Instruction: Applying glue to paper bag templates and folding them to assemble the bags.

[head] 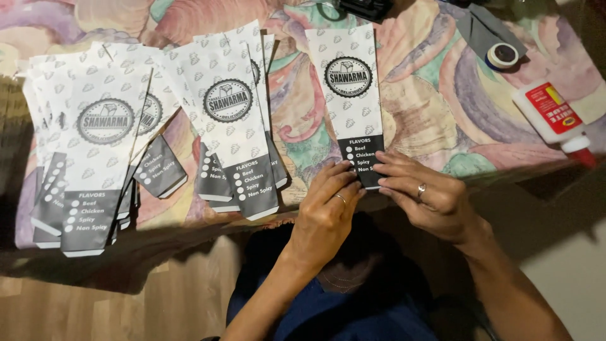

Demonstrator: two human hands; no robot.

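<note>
From the head camera, looking straight down, a long white paper sleeve bag with a round black emblem and a dark grey band at its near end [350, 95] lies flat on the counter covered in a swirled pastel floral cloth [435, 107], its grey end pointing toward the person. Both hands meet at that near end. The left hand [328, 211], with a ring on one finger, has its fingers curled down onto the bag's lower left corner, fingertips pressing the paper against the counter. The right hand [426, 196], also ringed, lies with its fingers stretched nearly flat across the lower right corner, pinching or pressing the edge; the thumb is hidden, so whether it grips under the paper is hard to tell.

To the left of this bag, a fanned group of matching white paper bags [237, 120] overlaps near the middle of the counter, and farther left a thicker stack of the same printed bags [95, 139] hangs slightly over the counter's near edge. Between those two groups, a small dark grey flap of one bag [161, 167] sticks out at an angle.

At the right, well apart from the hands, a white glue bottle with a red label and red tip [555, 117] lies on its side. Just beyond it, a small round roll of tape [503, 55] rests on a grey piece of paper [483, 28]. A black object [363, 7] sits at the far edge, cut off by the frame.
</note>
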